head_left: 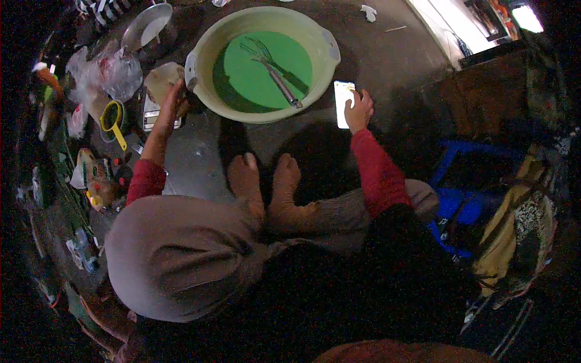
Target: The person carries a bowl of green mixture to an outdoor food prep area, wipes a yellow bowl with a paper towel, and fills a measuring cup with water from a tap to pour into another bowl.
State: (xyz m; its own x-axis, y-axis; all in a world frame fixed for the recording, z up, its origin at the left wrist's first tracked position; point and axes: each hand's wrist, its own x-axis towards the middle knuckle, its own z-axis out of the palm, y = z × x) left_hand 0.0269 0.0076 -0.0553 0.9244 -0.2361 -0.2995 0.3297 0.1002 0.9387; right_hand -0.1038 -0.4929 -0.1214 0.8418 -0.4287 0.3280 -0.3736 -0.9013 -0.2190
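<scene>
My left hand (174, 101) is closed on the right side of a pale, translucent container (162, 80), its fingers partly hidden. Just below the container, a kitchen scale (151, 120) shows its front edge. My right hand (361, 109) grips a phone (344, 106) with a bright lit screen, the thumb lying over the glass. Between my hands stands a large cream basin (201, 100) of green liquid (242, 75). A whisk (275, 75) leans inside it, wires in the liquid and handle on the near rim.
On the left are plastic bags (118, 75), a yellow-handled strainer (114, 124) and a metal pan (148, 27). Small packets (97, 175) lie lower left. A blue plastic stool or crate (454, 206) stands right, beside yellowish cloth (499, 254). My bare feet (245, 178) are near the basin.
</scene>
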